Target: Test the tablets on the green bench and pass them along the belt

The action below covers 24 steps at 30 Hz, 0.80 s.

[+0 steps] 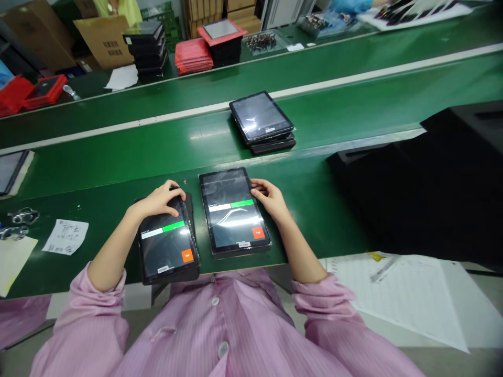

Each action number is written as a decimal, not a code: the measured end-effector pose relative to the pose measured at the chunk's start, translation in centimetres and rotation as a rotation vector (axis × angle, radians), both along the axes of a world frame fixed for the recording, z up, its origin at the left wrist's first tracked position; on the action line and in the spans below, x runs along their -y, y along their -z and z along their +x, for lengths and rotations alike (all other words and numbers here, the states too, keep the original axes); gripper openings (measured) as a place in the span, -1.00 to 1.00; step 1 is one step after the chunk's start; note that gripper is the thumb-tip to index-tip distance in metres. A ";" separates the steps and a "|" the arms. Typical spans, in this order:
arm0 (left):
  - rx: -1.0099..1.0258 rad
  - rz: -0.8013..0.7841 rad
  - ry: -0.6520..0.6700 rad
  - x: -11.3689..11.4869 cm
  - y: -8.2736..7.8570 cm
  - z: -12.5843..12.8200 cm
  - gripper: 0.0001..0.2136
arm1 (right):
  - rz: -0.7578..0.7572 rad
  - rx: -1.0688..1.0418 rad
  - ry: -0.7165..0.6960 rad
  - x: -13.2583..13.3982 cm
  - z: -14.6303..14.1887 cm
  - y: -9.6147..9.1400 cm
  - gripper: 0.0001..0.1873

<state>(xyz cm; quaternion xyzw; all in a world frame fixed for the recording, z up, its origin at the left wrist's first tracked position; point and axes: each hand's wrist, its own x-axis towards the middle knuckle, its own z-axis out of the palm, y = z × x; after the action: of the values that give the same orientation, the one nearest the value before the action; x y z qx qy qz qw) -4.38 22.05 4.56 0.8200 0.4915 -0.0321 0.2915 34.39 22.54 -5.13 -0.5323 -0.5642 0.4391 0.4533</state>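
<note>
Two stacks of tablets lie side by side near the front edge. My left hand (164, 201) arches over the upper part of the left tablet (163, 251), its fingers spread, the thumb over the screen and fingertips near the right edge. Against the upper right edge of the other tablet (231, 225) is my right hand (271, 199), thumb at the screen's rim and fingers bent along the side. Both lit screens show a white and green bar and an orange square marked "Fail". Dark flat pieces show beneath both tablets.
Farther back, a small pile of tablets (262, 118) sits on the green bench (157, 141). A black cover (416, 193) fills the right side. A handwritten note (66, 236) and clear objects (24, 215) lie left. Red sleeves (193, 55) and stacked devices (147, 50) stand on the far shelf.
</note>
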 end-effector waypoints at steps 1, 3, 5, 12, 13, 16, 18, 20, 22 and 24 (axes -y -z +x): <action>0.005 0.000 -0.005 0.0 0.0 0.0 -0.58 | 0.007 0.007 -0.009 0.0 0.0 0.0 -0.56; 0.004 -0.007 -0.010 -0.1 -0.2 0.1 -0.55 | 0.018 0.022 -0.016 0.0 0.0 0.0 -0.56; -0.005 -0.014 -0.010 -0.2 -0.4 0.2 -0.54 | 0.025 0.037 -0.014 0.1 0.1 -0.1 -0.55; -0.040 -0.002 0.019 -0.4 -0.6 0.8 -0.59 | 0.053 0.063 -0.028 0.0 0.0 0.1 -0.56; -0.037 0.012 0.001 -0.1 -0.6 0.8 -0.55 | 0.062 0.069 -0.027 0.0 0.0 0.1 -0.56; -0.089 0.164 -0.112 1.6 -0.5 0.2 -0.31 | 0.071 0.075 -0.037 0.2 -0.1 0.1 -0.54; -0.170 0.255 -0.237 3.0 -0.4 -1.1 -0.20 | 0.061 0.059 -0.047 0.3 -0.1 0.2 -0.53; -0.197 0.240 -0.380 4.0 -0.1 -2.9 -0.22 | 0.052 0.040 -0.054 0.2 0.0 0.2 -0.51; -0.133 0.192 -0.478 4.2 0.4 -4.8 -0.31 | 0.060 0.042 -0.069 -0.1 0.1 0.2 -0.48; -0.033 0.196 -0.492 3.8 1.0 -6.0 -0.40 | 0.083 0.073 -0.111 -0.4 0.2 -0.4 -0.40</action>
<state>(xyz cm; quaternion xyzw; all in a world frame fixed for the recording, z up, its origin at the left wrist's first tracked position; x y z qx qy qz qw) -10.39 18.21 3.60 0.6996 0.6815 0.0741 0.2016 34.59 22.99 -4.72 -0.4965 -0.6267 0.4204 0.4290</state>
